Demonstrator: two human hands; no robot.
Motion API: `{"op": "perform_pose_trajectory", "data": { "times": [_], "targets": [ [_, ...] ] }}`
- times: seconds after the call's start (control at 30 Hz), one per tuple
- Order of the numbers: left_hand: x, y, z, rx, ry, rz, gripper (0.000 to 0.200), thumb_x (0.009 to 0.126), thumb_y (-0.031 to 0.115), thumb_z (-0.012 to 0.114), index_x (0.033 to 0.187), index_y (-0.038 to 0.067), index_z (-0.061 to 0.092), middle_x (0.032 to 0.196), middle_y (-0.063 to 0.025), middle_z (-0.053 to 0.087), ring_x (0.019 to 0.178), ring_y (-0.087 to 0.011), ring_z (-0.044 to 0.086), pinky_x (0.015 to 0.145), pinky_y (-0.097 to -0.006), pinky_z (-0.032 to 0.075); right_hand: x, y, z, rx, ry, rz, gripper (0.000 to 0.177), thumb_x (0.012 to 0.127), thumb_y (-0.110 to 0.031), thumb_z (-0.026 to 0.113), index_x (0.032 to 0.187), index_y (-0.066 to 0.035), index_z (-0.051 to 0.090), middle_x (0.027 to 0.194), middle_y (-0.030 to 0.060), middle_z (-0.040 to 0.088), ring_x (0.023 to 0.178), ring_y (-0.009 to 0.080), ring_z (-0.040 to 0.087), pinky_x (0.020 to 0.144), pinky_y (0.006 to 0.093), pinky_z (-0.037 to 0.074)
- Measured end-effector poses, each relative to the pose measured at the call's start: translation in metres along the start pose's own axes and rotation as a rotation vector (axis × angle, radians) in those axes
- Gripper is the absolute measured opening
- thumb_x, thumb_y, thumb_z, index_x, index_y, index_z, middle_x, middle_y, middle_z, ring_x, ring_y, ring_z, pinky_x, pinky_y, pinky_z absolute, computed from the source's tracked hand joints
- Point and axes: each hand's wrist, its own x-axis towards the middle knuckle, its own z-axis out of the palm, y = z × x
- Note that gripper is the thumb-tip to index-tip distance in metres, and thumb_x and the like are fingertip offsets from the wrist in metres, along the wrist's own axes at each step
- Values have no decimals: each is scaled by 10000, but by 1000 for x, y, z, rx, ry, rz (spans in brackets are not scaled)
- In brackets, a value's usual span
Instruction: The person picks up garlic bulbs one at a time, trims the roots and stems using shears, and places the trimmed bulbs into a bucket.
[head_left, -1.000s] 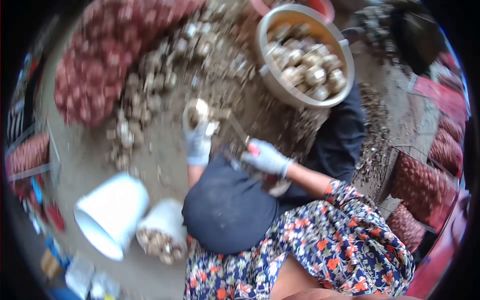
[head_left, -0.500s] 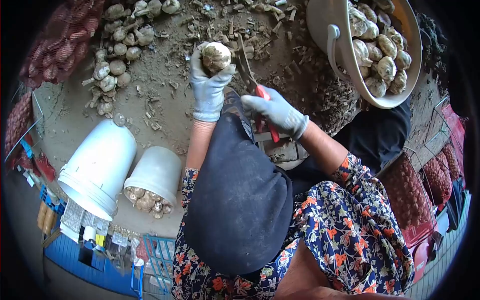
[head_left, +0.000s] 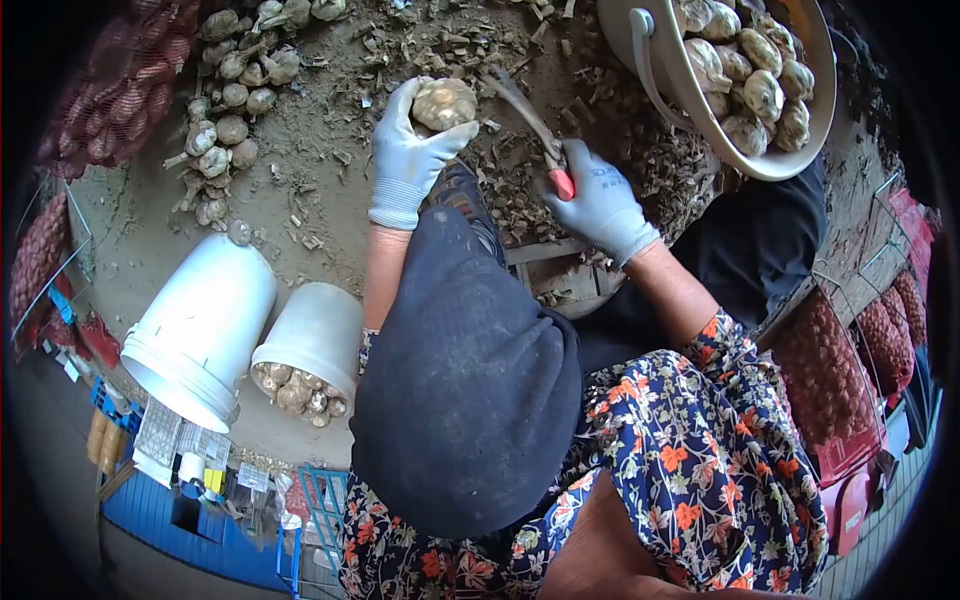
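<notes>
My gloved left hand [head_left: 412, 150] is closed around a garlic bulb [head_left: 444, 105], with the thumb along its lower side and the bulb's rounded face upward. To its right, my gloved right hand [head_left: 603, 205] grips red-handled shears [head_left: 535, 122]. Their blades point up and left and stand apart from the bulb; they look closed together. Most of the handles is hidden in my palm. A tilted bucket [head_left: 655, 70] at the upper right holds several garlic bulbs [head_left: 764, 96].
Cut stems and husks litter the ground [head_left: 330, 190]. Loose garlic [head_left: 232, 130] lies at the upper left beside a red mesh sack [head_left: 120, 90]. A white bucket [head_left: 205, 320] and a smaller bucket [head_left: 312, 325] with garlic lie at the lower left. Filled sacks [head_left: 815, 370] stand at the right.
The bulb has turned in my left hand, its face now browner. My right hand has moved right and down, and the shears have come away from the bulb with their handles closer together.
</notes>
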Motion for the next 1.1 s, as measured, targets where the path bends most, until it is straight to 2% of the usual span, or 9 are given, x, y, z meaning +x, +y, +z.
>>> {"op": "perform_pose_trajectory", "data": {
  "times": [0.07, 0.3, 0.43, 0.5, 0.6, 0.73, 0.93, 0.97, 1.1],
  "targets": [
    [4, -4, -4, 236, -57, 89, 692, 642, 28, 826, 1240, -30, 483, 1104, -80, 585, 992, -143, 592, 872, -275, 510, 4, -4, -7, -270, 122, -197, 412, 788, -334, 628, 1056, -60, 477, 916, 177, 596, 857, 363, 605, 749, 457, 470],
    [-5, 11, 2, 362, -10, 177, 690, 603, -40, 791, 1224, -22, 490, 1117, -93, 579, 1007, -165, 596, 878, -289, 506, 11, -25, -20, -476, -40, -168, 392, 796, -322, 619, 1036, -48, 477, 908, 176, 604, 852, 340, 621, 750, 448, 474],
    [-4, 4, 7, 223, -1, 114, 653, 605, -18, 792, 1195, -17, 514, 1099, -99, 583, 997, -187, 600, 866, -287, 505, 13, -25, -15, -464, -151, -127, 387, 813, -321, 610, 1037, -35, 477, 912, 191, 627, 848, 347, 641, 724, 445, 487],
    [-5, 7, 6, 553, 47, 268, 664, 595, -13, 809, 1189, -18, 512, 1092, -106, 583, 975, -189, 604, 860, -284, 508, 15, -24, -11, -409, -226, -113, 391, 831, -325, 599, 1040, -17, 477, 912, 206, 641, 840, 363, 651, 723, 457, 493],
    [-2, -4, 11, 533, 42, 311, 686, 601, -10, 824, 1202, -23, 494, 1098, -105, 580, 973, -175, 599, 867, -279, 509, 24, -6, 1, -276, -323, -64, 382, 834, -322, 590, 1038, -18, 480, 881, 204, 646, 806, 379, 653, 729, 469, 496],
    [0, -22, 12, 198, 117, 48, 716, 641, 33, 835, 1241, -36, 450, 1118, -93, 561, 999, -171, 588, 906, -292, 497, 24, 5, 9, -101, -210, 25, 383, 816, -316, 596, 1038, -25, 487, 901, 215, 633, 845, 381, 640, 760, 477, 490],
    [-4, -4, 15, 475, 22, 171, 662, 642, -11, 751, 1245, -24, 478, 1145, -122, 539, 1049, -200, 569, 908, -310, 486, 1, -9, -4, -270, -40, -72, 433, 800, -372, 597, 1062, -42, 500, 948, 209, 618, 917, 364, 625, 786, 478, 473],
    [-5, -1, 17, 592, 29, 181, 657, 622, -1, 756, 1228, -20, 501, 1151, -129, 537, 1049, -208, 569, 904, -313, 483, 2, -11, -5, -294, -82, -60, 450, 798, -384, 598, 1068, -37, 500, 966, 210, 622, 926, 364, 627, 792, 472, 474],
    [-3, -8, 17, 515, 77, 266, 619, 607, 52, 789, 1174, -16, 549, 1130, -134, 556, 1014, -224, 588, 882, -315, 483, 4, -25, -7, -284, -260, 17, 502, 784, -401, 609, 1073, -8, 496, 1001, 219, 635, 943, 350, 640, 816, 465, 474]
  ]
}}
